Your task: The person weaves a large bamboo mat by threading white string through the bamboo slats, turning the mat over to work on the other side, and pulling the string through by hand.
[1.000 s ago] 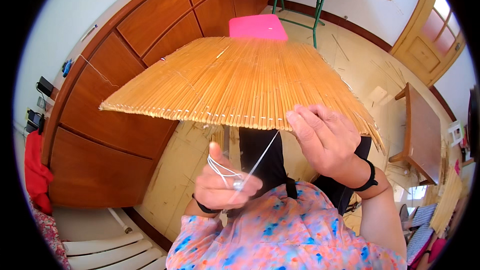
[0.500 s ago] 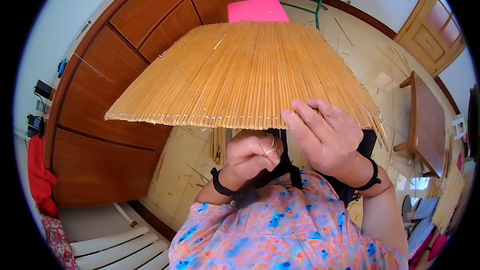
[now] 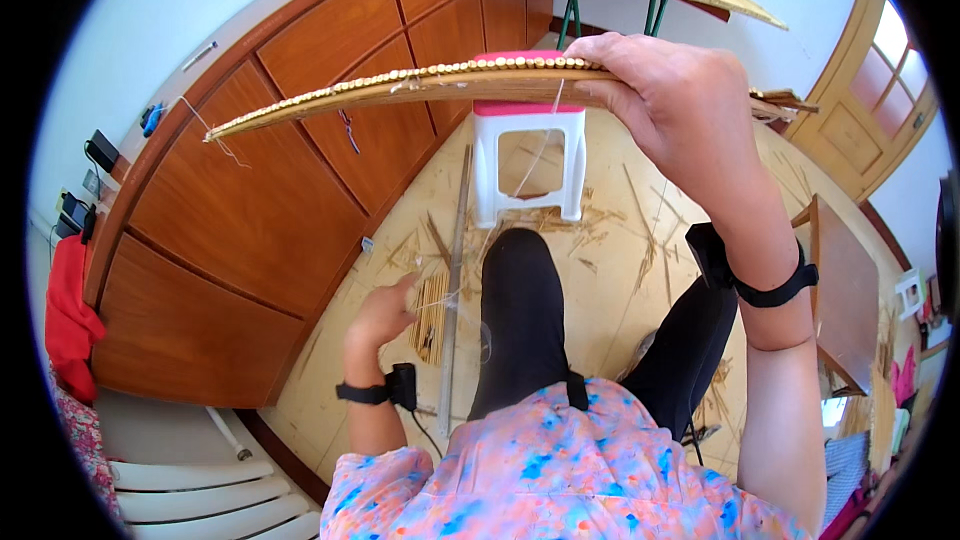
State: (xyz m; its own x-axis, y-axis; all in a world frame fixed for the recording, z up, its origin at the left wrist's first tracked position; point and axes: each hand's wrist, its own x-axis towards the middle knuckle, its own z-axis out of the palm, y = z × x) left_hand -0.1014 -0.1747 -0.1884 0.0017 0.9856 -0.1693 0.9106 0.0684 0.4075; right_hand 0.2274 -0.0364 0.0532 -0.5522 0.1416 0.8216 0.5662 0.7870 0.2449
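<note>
My right hand (image 3: 680,105) grips the near edge of a stalk mat (image 3: 420,90), thumb below and fingers on top. The mat is tilted up almost edge-on, so its row of cut stalk ends shows and its top face is hidden. From its underside a thin pale thread (image 3: 541,155) hangs and slants down to the left. That thread reaches my left hand (image 3: 383,315), which is low, left of my knee, with curled fingers closed on it and one finger partly extended. A loose loop of thread hangs near my left knee.
Beyond my knees stands a stool (image 3: 528,110) with pink seat and white legs. A bundle of stalks (image 3: 430,318) and a long metal bar (image 3: 455,290) lie left of my leg. Stalk scraps litter the floor. Wooden cabinets (image 3: 250,160) line the left; a low wooden table (image 3: 838,290) stands right.
My right hand has raised the mat's near edge, turning it from face-up to edge-on. My left hand has moved down and left, away from the mat, drawing the thread out long.
</note>
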